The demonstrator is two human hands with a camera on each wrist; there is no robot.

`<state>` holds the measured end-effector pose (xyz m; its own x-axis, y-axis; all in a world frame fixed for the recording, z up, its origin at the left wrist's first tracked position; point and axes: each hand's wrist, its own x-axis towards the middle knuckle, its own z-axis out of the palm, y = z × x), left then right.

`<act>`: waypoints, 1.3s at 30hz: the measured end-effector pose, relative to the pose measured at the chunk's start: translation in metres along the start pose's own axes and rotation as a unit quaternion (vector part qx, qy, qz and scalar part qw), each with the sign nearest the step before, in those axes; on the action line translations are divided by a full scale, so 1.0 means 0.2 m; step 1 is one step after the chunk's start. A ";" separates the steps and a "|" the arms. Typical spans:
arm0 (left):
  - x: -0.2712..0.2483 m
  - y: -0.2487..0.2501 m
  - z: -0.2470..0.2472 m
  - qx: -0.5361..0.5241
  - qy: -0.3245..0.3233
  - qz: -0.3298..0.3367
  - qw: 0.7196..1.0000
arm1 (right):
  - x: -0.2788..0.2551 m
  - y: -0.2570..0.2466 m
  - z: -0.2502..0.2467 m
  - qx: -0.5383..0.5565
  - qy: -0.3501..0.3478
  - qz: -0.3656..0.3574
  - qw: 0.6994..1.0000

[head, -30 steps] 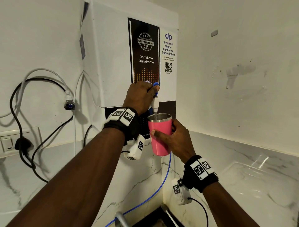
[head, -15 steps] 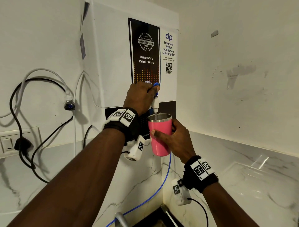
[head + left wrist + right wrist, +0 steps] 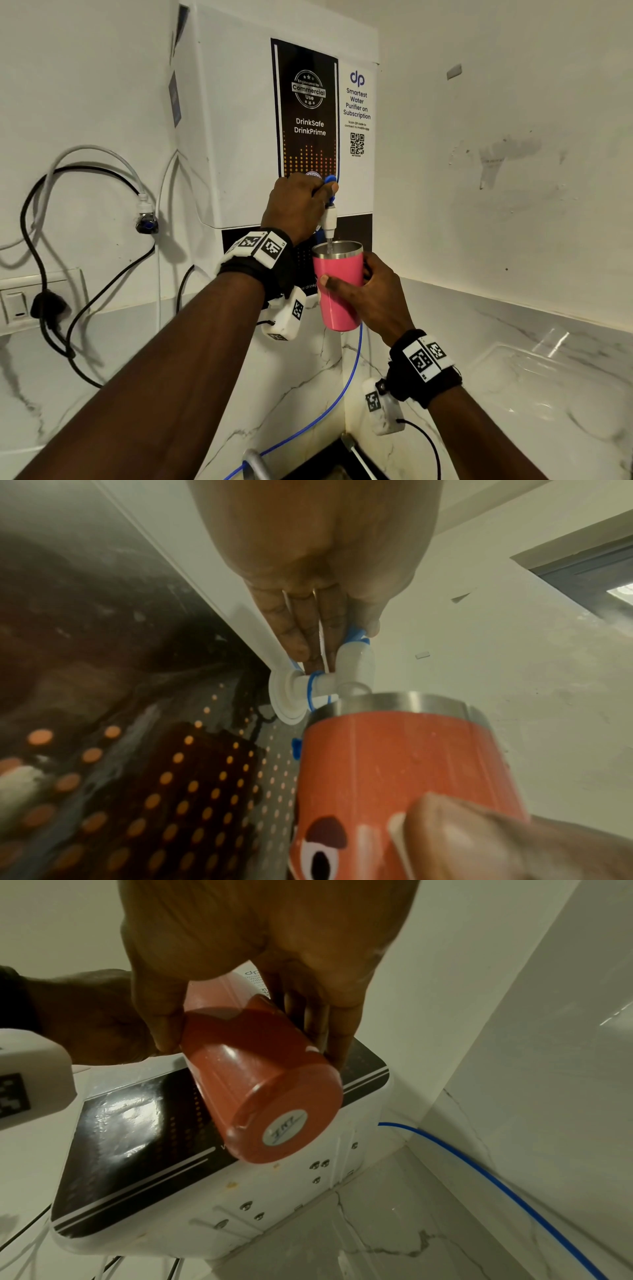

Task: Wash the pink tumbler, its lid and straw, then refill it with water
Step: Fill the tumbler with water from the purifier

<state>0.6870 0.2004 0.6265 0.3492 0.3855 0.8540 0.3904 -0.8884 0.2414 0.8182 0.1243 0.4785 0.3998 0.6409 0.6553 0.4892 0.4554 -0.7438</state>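
Observation:
The pink tumbler [image 3: 339, 287] with its steel rim has no lid on and is held upright in the air under the white tap [image 3: 330, 219] of the wall-mounted water purifier [image 3: 239, 137]. My right hand [image 3: 370, 291] grips the tumbler [image 3: 260, 1085] round its side, thumb in front. A thin stream of water runs from the spout into the cup. My left hand [image 3: 298, 205] holds the blue tap lever [image 3: 354, 634] with thumb and fingers, just above the tumbler [image 3: 394, 777]. Lid and straw are not in view.
A blue hose [image 3: 342, 387] runs down from the purifier toward a dark sink [image 3: 325, 462] at the bottom edge. Black and white cables [image 3: 51, 274] and a wall socket [image 3: 17, 301] sit at the left. A marble counter [image 3: 513, 377] extends to the right.

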 end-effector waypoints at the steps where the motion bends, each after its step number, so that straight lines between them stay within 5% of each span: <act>1: 0.00 0.00 0.00 -0.002 -0.001 -0.002 1.000 | 0.00 0.00 0.00 -0.001 0.001 0.000 1.000; 30: 0.00 -0.03 0.00 -0.003 -0.008 0.005 1.000 | -0.01 0.00 0.00 0.004 -0.009 0.007 1.000; 39: -0.05 -0.04 0.00 0.044 -0.022 0.053 0.997 | -0.02 0.00 0.01 0.004 -0.011 0.013 1.000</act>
<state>0.6800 0.2031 0.6155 0.4286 0.3018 0.8516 0.4222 -0.9002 0.1066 0.8155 0.1223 0.4753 0.3948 0.6664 0.6324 0.4724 0.4431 -0.7619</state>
